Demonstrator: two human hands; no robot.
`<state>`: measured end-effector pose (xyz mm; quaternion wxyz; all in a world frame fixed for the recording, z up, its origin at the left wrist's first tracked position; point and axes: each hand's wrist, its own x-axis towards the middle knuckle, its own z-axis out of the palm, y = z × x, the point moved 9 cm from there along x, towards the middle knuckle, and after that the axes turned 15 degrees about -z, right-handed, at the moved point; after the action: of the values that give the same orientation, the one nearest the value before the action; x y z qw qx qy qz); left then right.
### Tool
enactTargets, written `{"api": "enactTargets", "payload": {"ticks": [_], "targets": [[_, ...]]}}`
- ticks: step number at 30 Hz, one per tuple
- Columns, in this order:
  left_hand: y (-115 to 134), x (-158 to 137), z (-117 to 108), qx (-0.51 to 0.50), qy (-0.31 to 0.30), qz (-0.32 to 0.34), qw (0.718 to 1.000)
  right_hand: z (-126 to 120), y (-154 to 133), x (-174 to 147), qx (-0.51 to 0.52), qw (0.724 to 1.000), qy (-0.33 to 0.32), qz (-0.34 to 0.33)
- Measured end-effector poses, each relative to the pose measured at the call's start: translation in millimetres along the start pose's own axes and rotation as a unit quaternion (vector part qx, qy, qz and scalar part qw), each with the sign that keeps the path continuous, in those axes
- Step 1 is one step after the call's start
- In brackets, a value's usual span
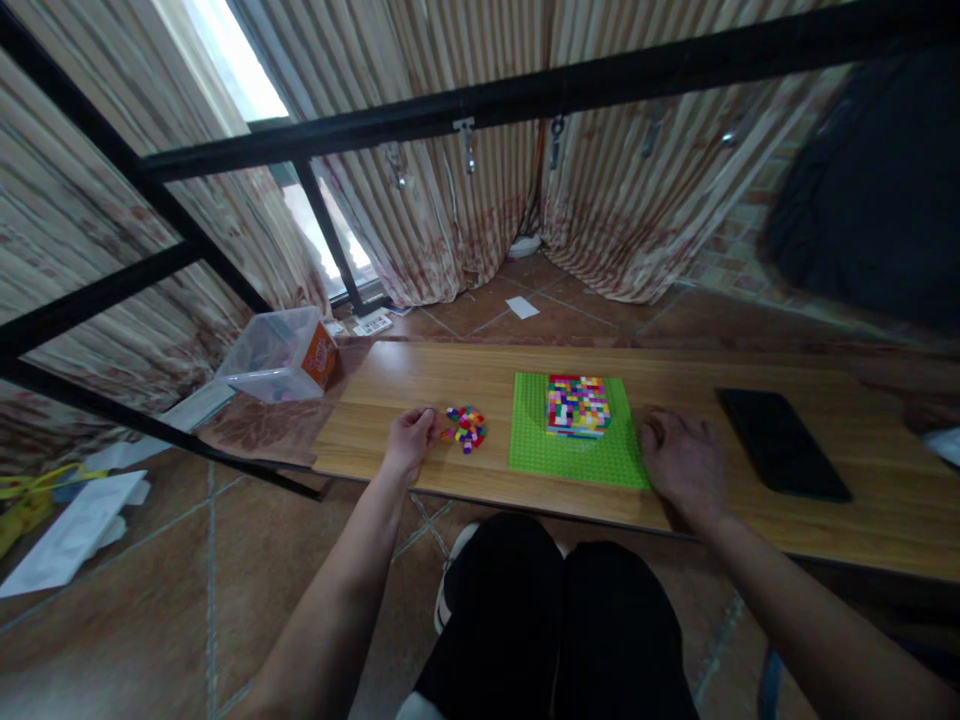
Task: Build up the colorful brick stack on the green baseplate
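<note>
My left hand [411,440] is at the left side of a small pile of loose toy bricks [469,428] in many colours. Its thumb and fingers are pinched together, and what lies between them is too small to make out. A green baseplate [529,450] carries a block of stacked bricks [577,405], multicoloured on top with paler layers lower down. Against the plate's right edge rests my right hand [682,460], fingers loosely bent on the tabletop, with no object visible in it.
The wooden table [420,365] is long and narrow. A black tablet-like slab [784,445] lies on its right part. Beyond the left end, a clear plastic bin [274,355] sits low down. A black metal bar [510,100] crosses above the far side, with curtains [420,220] behind.
</note>
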<state>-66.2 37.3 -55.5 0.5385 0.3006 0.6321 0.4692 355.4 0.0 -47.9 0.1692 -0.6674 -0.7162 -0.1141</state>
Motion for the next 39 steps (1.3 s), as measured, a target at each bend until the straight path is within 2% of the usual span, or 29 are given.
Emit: {"api": "enactTargets", "payload": {"ticks": [15, 23, 26, 29, 33, 39], "targets": [[-2, -2, 19, 0.099, -0.008, 0.068, 0.993, 1, 1, 0, 0.001, 1.000, 0.014, -0.009], [9, -9, 10, 0.082, -0.003, 0.063, 0.995, 4, 2, 1, 0.004, 1.000, 0.006, -0.007], [15, -17, 14, 0.075, -0.011, 0.065, 0.995, 3, 2, 1, 0.003, 1.000, 0.004, -0.003], [20, -32, 37, 0.088, -0.053, 0.064, 0.993, 2, 1, 1, 0.011, 1.000, 0.003, 0.005], [23, -56, 90, 0.138, -0.130, 0.071, 0.979, -2, -1, 1, 0.019, 1.000, 0.003, 0.013], [19, -69, 156, 0.189, -0.183, 0.076, 0.962, -5, -3, 2, 0.035, 0.999, -0.005, 0.020]]}}
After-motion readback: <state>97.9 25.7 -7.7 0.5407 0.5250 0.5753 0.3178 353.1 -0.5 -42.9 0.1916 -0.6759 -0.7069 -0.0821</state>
